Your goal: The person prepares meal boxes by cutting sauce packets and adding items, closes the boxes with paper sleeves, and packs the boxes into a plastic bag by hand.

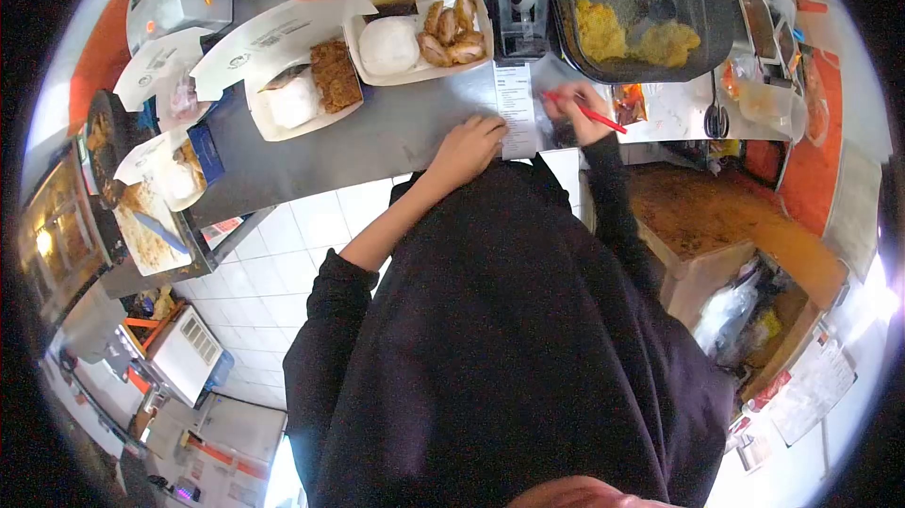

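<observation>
A long white printed receipt [515, 107] lies on the steel counter in front of me, running down to its near edge. My left hand [471, 142] rests flat at the receipt's left side, fingertips on the paper. In my right hand [577, 110], closed around it, is a red pen [596, 114], held just right of the receipt. Left of my hands stands an open takeaway box [417, 76] with a white rice mound and browned chicken pieces. Beside it, another open box [306, 123] contains rice and a dark breaded cutlet.
A black tray [630, 71] of yellow crumbed food sits at the upper right. Behind the receipt stands a black dispenser [517, 23] with a white roll. Sauce sachets [629, 104] and black tongs [716, 115] are to the right. A blue-handled knife [162, 232] lies on a board at left.
</observation>
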The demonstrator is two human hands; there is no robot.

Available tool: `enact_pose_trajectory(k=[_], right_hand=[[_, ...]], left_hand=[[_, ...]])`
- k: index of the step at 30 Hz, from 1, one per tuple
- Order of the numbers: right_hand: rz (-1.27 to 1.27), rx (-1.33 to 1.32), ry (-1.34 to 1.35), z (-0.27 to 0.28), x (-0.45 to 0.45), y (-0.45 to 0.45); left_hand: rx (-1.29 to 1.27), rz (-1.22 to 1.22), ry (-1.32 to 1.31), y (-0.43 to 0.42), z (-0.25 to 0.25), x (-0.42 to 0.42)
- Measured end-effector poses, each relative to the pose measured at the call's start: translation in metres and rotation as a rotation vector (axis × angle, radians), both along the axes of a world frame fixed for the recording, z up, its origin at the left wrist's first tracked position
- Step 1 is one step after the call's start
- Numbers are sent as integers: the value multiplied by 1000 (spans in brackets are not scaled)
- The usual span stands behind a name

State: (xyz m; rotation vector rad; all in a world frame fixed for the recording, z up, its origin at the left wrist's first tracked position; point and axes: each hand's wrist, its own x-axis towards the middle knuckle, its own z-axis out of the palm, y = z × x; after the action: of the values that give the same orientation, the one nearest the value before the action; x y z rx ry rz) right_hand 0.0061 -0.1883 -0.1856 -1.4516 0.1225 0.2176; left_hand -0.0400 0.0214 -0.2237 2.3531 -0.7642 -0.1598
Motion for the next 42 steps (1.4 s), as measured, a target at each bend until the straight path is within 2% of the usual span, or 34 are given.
enact_pose_trajectory(k=[1, 3, 6, 9, 10, 13, 15, 16, 17, 19, 20, 21, 23, 24, 27, 28, 29, 31, 34, 37, 42], right_hand=[[44, -59, -43, -26, 5, 7], [-58, 90, -71, -59, 4, 36], [-163, -524, -412, -71, -9, 49], [-276, -540, -504, -66, -10, 53], [-154, -585, -532, -65, -12, 55], [-254, -798, -534, -67, -11, 58], [-213, -684, -574, -67, -11, 54], [-103, -713, -527, -59, -14, 56], [-119, -756, -608, -70, -10, 53], [-272, -619, -477, -63, -12, 58], [-169, -723, -528, -78, -13, 53], [-141, -719, -683, -73, -11, 60], [-258, -760, -569, -63, -10, 54], [-362, -691, -409, -62, -12, 50], [-229, -466, -341, -61, -21, 40], [-141, -483, -391, -60, -23, 44], [-142, -624, -506, -56, -24, 45], [-177, -571, -502, -53, -22, 51], [-74, -586, -535, -47, -25, 54], [-163, -689, -497, -50, -24, 53], [-105, -600, -531, -53, -25, 48]], left_hand=[[12, -12, -19, -1, -4, 0], [0, -39, -53, 2, -12, 1], [8, -45, -125, 6, -17, -3], [-15, -15, -218, 6, -15, -3], [-28, 1, -250, 6, -13, -2], [-9, -2, -218, 5, -10, -3], [-59, 12, -240, 5, -15, -3], [-83, 23, -252, 5, -17, -2], [-89, 28, -252, 5, -18, -2], [-119, 24, -249, 5, -19, -4], [-103, 1, -216, 6, -20, -4], [-103, 10, -236, 5, -24, -2], [-136, -6, -257, 2, -33, -2], [-141, -14, -237, 3, -29, -2], [-158, 22, -276, 2, -28, -3], [-134, 31, -272, 1, -28, -4], [-123, 22, -255, 1, -28, -6], [-95, 12, -227, 2, -25, -6], [-52, 19, -288, 3, -22, -7], [-59, 34, -321, 2, -21, -7], [-34, 23, -349, 3, -17, -7]])
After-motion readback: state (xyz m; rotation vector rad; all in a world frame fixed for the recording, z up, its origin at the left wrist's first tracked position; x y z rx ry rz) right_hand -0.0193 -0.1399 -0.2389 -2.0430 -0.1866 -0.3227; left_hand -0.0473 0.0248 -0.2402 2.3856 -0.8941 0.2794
